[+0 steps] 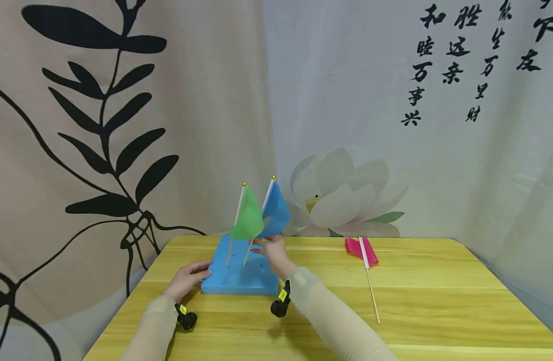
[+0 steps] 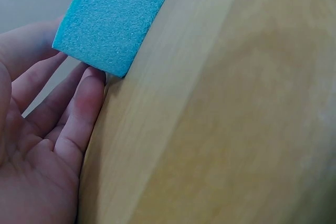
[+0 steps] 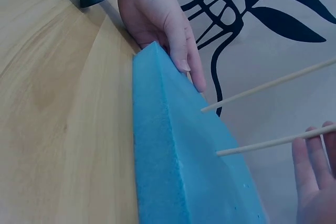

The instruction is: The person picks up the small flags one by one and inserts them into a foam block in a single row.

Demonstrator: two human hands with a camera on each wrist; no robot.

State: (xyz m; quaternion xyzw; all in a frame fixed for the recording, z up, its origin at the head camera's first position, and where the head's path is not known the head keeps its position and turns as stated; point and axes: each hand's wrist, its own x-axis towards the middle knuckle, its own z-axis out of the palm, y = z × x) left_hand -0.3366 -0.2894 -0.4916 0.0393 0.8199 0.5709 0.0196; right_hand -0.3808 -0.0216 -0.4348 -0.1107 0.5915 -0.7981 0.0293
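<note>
Blue foam block (image 1: pixel 240 275) lies on the wooden table (image 1: pixel 438 311), toward its 9 o'clock side. Left hand (image 1: pixel 187 279), fingers straight, rests against the block's 9 o'clock edge. Green flag (image 1: pixel 247 219) and blue flag (image 1: pixel 276 213) stand stuck in the block. Right hand (image 1: pixel 271 253) meets the blue flag's stick with relaxed fingers; a pinch cannot be confirmed. Red flag (image 1: pixel 363 252) lies at 3 o'clock, well apart.
</note>
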